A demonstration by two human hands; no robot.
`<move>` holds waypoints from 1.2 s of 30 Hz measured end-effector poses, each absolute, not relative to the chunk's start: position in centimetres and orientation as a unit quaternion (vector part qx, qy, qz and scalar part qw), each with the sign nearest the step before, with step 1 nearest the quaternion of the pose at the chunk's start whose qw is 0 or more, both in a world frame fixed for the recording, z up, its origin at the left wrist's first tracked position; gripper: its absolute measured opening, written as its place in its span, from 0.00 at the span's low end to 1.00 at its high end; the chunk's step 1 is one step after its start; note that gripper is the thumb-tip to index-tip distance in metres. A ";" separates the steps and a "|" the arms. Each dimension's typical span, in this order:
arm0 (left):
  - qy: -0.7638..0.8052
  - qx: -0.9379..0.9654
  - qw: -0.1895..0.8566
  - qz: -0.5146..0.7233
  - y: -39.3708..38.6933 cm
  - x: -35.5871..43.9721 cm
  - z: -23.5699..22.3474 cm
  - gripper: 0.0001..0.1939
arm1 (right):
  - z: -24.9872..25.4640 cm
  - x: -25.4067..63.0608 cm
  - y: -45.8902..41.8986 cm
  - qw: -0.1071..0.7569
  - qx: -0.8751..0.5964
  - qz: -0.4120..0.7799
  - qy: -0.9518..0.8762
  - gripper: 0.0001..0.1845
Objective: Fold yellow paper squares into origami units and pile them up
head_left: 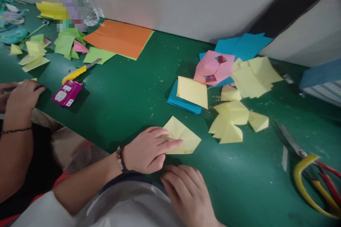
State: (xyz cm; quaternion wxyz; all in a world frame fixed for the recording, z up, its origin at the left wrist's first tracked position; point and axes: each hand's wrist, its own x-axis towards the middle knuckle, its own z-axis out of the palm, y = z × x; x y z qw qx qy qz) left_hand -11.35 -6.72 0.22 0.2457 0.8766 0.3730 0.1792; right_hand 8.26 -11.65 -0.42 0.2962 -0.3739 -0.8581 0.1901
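My left hand lies on the green table, its forefinger stretched out and pressing on a folded yellow paper. My right hand rests at the table's near edge just below it, fingers curled down and together, touching no paper that I can see. Right of the paper lie several folded yellow pieces.
A pink folded model sits among yellow and blue sheets. An orange sheet, a yellow utility knife and a magenta device lie to the left. Scissors lie at right. Another person's hands rest at far left.
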 end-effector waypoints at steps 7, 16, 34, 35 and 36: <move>0.396 0.885 0.193 0.153 -6.8 -10.9 -0.2 0.23 | 0.1 8.7 -11.7 0.273 -0.463 0.159 -0.828 0.03; 0.410 0.882 0.165 0.166 -6.9 -10.7 -0.7 0.18 | 0.0 7.6 -11.7 0.279 -0.475 0.160 -0.819 0.04; 0.386 0.885 0.176 0.193 -6.5 -10.8 -0.3 0.11 | -1.2 11.5 -12.3 0.233 -0.559 0.082 -0.792 0.03; 0.384 0.885 0.177 0.193 -6.5 -10.8 -0.3 0.11 | -1.1 11.9 -12.2 0.234 -0.566 0.077 -0.787 0.03; 0.383 0.886 0.178 0.194 -6.5 -10.8 -0.3 0.11 | -0.9 12.1 -12.0 0.237 -0.572 0.071 -0.782 0.03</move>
